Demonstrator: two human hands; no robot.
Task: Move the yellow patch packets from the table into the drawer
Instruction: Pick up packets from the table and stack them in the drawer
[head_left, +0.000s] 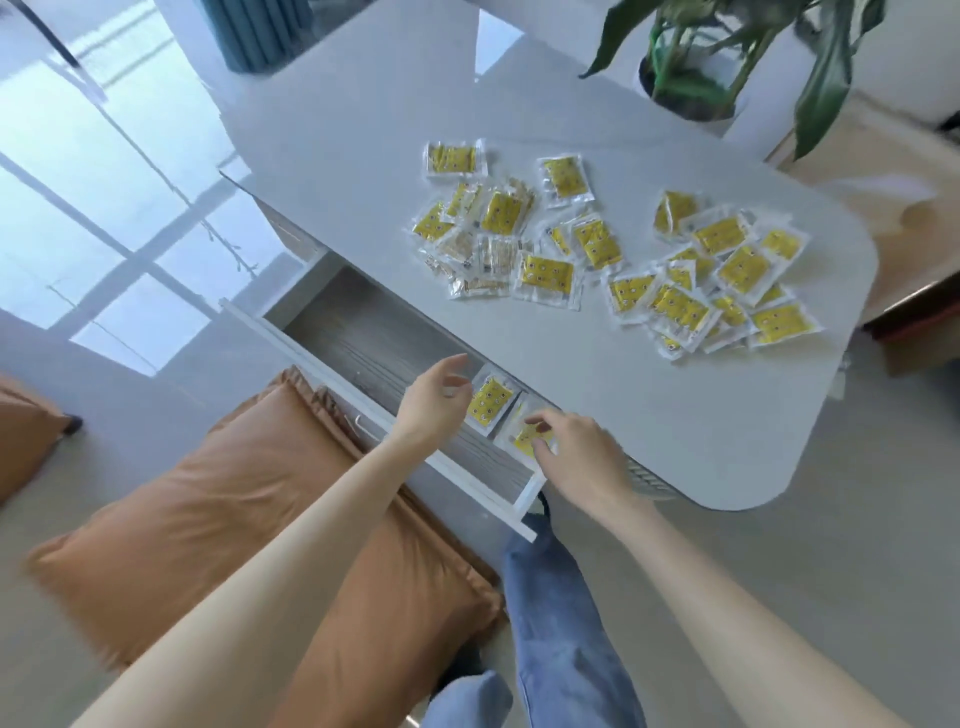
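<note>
Several yellow patch packets (685, 280) lie scattered over the grey table (649, 415). Below the table's near edge the drawer (363, 338) stands pulled out. Two packets are inside it at the right end. My left hand (434, 402) hovers over the drawer with relaxed fingers, just left of one packet (488, 399) and holding nothing. My right hand (576, 457) reaches in from the right, and its fingertips rest on the other packet (527, 439); whether they pinch it is unclear.
A potted plant (691, 67) stands at the table's far end. An orange cushioned seat (249, 509) sits below the drawer's white front panel (374, 415). My legs in blue jeans (556, 623) are by the drawer's right corner. Pale packets (483, 260) lie among the yellow ones.
</note>
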